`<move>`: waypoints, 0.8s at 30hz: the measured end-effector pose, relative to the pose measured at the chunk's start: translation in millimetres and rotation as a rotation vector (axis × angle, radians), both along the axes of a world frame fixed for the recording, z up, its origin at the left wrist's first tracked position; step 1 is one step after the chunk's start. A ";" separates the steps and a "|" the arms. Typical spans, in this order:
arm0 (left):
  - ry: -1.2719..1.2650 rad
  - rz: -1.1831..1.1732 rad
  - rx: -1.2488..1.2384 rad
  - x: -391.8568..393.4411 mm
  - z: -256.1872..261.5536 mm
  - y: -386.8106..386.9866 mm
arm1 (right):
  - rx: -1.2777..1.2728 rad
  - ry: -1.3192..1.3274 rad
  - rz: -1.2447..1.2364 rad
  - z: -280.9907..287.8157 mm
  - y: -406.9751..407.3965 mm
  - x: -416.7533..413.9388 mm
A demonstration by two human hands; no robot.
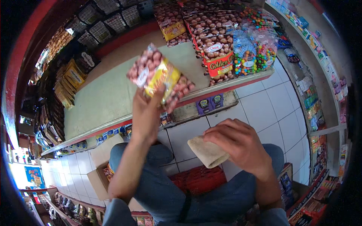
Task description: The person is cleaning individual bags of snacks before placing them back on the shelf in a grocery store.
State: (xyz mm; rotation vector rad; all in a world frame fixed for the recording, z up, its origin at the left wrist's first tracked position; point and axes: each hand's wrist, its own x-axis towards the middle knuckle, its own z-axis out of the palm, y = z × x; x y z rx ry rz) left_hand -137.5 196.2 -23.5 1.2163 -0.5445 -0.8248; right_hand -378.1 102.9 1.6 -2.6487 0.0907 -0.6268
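Note:
My left hand [148, 110] grips a plastic bag of round chocolate candies [154, 75] with a yellow label, held up over the front part of a pale shelf [104, 90]. The bag is tilted and slightly blurred. In my right hand [236, 141] is a folded beige cloth [208, 151], pinched between thumb and fingers above the tiled floor and my right knee. Upright bags of chocolate balls with red labels [217, 59] stand in a row on the shelf, right of the held bag. Beside them are clear bags of multicoloured candies [246, 59].
Yellow chocolate packs [73, 75] stand at the shelf's left. An open cardboard box [97, 179] with packs inside is on the floor by my left leg. A red stool [198, 179] shows between my legs. Stocked shelving [314, 104] runs along the right.

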 end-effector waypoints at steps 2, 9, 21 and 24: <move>-0.282 0.092 -0.045 37.1 -12.0 -30.3 | -0.038 0.072 0.020 -1.6 0.7 -0.2; -0.181 0.066 -0.098 130.7 -50.6 -137.4 | -0.008 0.142 0.093 -3.4 8.7 0.9; -1.082 0.500 0.015 155.1 -63.6 -193.0 | -0.021 0.255 0.139 -5.1 14.0 0.6; -1.071 0.528 0.027 147.8 -59.0 -192.7 | -0.024 0.292 0.148 -4.0 14.5 1.4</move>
